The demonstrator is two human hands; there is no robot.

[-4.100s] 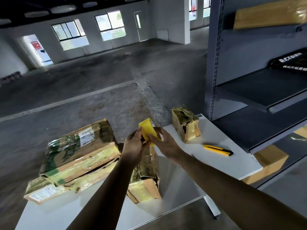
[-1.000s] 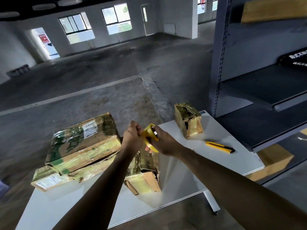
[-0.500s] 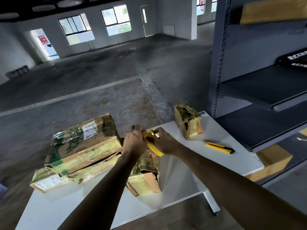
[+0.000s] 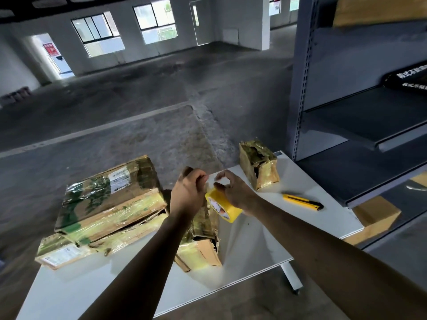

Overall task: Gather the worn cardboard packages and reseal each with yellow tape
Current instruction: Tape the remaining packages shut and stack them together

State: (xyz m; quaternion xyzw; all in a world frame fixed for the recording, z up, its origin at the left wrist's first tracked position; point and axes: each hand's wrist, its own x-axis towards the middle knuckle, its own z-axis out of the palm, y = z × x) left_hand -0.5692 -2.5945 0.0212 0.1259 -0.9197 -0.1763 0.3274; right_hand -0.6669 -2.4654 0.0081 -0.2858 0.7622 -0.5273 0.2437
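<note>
Yellow tape roll (image 4: 225,205) steadied to find its end

The right hand (image 4: 233,192) gripped the tape roll, fingers curled over its outer face to keep it from turning. The left hand (image 4: 188,192) pinched at the rim, probably picking for the free end, which was too small to see. Directly beneath both hands lay a torn package (image 4: 201,248), likely next for sealing. Stacked packages (image 4: 108,195) lay left of the left hand and a small package (image 4: 258,165) beyond the right. A yellow knife (image 4: 302,201) waited right of it on the worktop (image 4: 254,245), handy for cutting.
</note>
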